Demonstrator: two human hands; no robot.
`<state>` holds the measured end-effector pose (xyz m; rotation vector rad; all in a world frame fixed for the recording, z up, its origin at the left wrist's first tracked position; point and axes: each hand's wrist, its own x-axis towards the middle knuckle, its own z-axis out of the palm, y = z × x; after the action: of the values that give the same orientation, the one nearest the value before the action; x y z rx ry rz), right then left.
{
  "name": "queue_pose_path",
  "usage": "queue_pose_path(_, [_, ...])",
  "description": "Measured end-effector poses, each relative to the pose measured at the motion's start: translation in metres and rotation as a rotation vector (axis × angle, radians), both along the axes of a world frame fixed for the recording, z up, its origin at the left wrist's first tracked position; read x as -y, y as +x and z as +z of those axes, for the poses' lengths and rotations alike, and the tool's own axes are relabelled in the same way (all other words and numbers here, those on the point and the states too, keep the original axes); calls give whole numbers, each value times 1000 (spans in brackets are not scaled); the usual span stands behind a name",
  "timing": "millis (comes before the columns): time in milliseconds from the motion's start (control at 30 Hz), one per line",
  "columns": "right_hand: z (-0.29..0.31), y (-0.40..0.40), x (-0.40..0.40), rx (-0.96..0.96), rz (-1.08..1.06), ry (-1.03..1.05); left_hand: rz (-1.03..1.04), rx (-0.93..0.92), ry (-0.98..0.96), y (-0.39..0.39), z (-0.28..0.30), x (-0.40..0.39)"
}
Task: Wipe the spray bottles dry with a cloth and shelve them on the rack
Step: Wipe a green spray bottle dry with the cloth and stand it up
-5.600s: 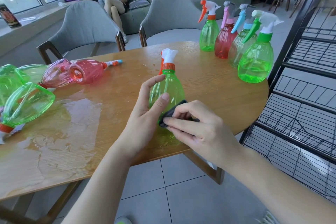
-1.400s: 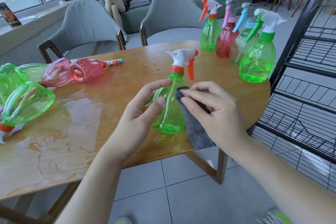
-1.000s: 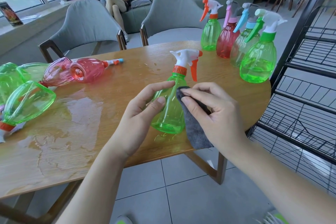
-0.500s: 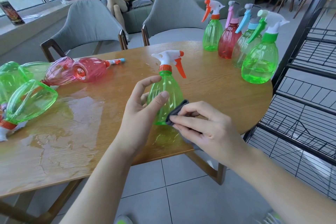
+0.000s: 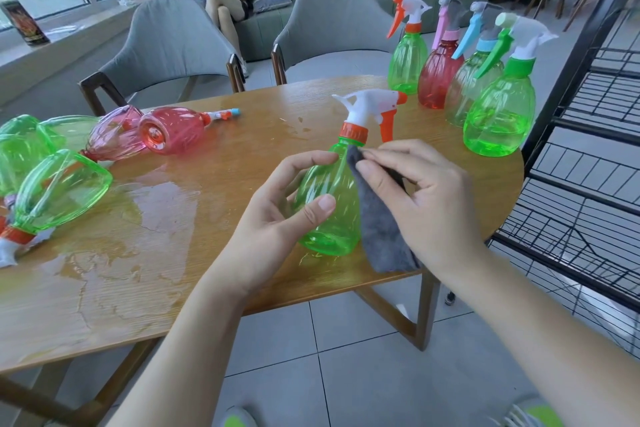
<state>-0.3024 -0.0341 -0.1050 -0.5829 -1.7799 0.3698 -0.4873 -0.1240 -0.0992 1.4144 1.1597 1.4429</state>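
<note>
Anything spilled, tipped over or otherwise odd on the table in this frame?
Yes. A water puddle spreads over the left of the wooden table, and several spray bottles, such as a red bottle and a green bottle, lie on their sides there.

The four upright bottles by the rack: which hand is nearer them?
Right. The right hand, pinching the cloth, sits on their side; the left hand grips the green bottle farther away.
</note>
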Motion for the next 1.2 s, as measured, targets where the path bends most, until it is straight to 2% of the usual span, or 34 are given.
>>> queue_pose_path(100, [-2,1,-1,-32,28,-102,23,-24,20,1,0,0])
queue_pose_path(300, [-17,2,13,-26,94,-113,72,6,41,3,-1,-2])
queue_pose_path(567, [-11,2,6,-54,87,-190,97,-67,73,3,-1,-2])
queue_pose_path(733, [-27,3,16,51,127,-81,144,41,20,2,-5,-4])
queue_pose_path(1200, [-24,-3,24,200,215,264,151,109,-15,12,-2,-9])
